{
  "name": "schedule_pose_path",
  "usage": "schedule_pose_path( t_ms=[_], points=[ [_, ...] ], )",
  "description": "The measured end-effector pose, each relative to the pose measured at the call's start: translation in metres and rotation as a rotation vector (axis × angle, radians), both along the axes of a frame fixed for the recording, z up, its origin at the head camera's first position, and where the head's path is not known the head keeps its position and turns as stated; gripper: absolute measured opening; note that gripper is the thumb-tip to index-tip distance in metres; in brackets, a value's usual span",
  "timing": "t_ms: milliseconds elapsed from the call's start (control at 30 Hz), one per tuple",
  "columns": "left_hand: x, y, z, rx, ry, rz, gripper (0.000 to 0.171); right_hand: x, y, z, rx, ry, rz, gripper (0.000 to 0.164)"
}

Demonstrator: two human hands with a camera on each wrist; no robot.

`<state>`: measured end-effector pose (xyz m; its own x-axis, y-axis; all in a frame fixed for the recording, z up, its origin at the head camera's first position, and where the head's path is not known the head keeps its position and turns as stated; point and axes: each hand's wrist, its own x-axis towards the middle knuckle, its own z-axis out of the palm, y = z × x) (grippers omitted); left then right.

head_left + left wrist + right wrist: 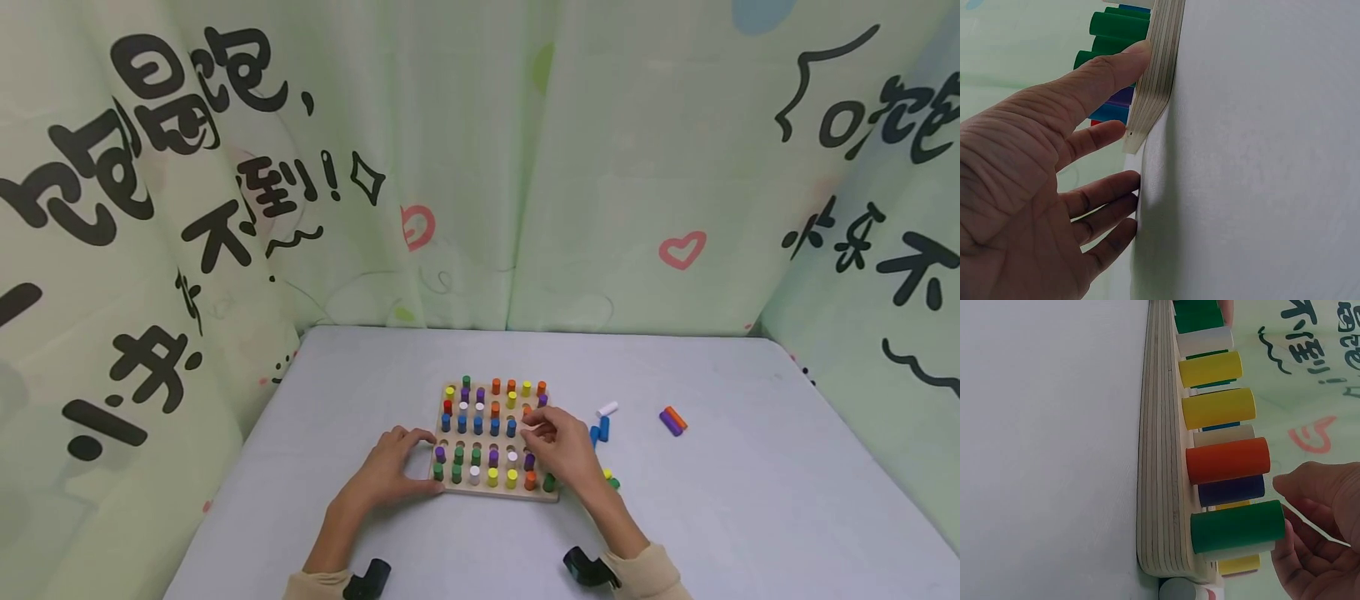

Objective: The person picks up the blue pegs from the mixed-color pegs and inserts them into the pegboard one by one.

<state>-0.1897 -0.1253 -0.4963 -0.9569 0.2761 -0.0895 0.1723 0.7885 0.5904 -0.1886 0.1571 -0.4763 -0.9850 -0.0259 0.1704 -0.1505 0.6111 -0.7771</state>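
A wooden pegboard [495, 492] with rows of coloured pegs lies on the table. My left hand [386, 471] is at its left side, the thumb against the front edge and the index fingertip at the side edge. In the left wrist view its other fingers [1100, 194] are spread, beyond the board's corner. My right hand [558, 442] is over the board's right part, thumb and index fingertips close together at the right end of the row of blue pegs [477, 426]. An orange peg [527, 411] stands beside those fingertips. I cannot tell whether they hold a peg.
Right of the board lie loose pegs: a white peg [607, 408], a blue peg [604, 428], a yellow peg [607, 473] and a green one partly behind the right wrist. Farther right, a purple peg [671, 423] and an orange peg [677, 417] lie together. A printed curtain [585, 167] surrounds the table.
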Motion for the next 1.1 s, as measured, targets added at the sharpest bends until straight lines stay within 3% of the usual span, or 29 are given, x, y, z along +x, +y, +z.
schedule_pose_path(
  t_ms=[600, 1100],
  points=[
    [-0.001, 0.000, -0.002, 0.001, -0.006, 0.005, 0.064, 0.016, 0.018, 0.000, 0.000, 0.052, -0.027, 0.017],
    [-0.001, 0.001, -0.001, -0.005, -0.007, 0.008, 0.064, 0.021, 0.037, -0.001, 0.042, -0.006, -0.091, 0.019]
  ],
)
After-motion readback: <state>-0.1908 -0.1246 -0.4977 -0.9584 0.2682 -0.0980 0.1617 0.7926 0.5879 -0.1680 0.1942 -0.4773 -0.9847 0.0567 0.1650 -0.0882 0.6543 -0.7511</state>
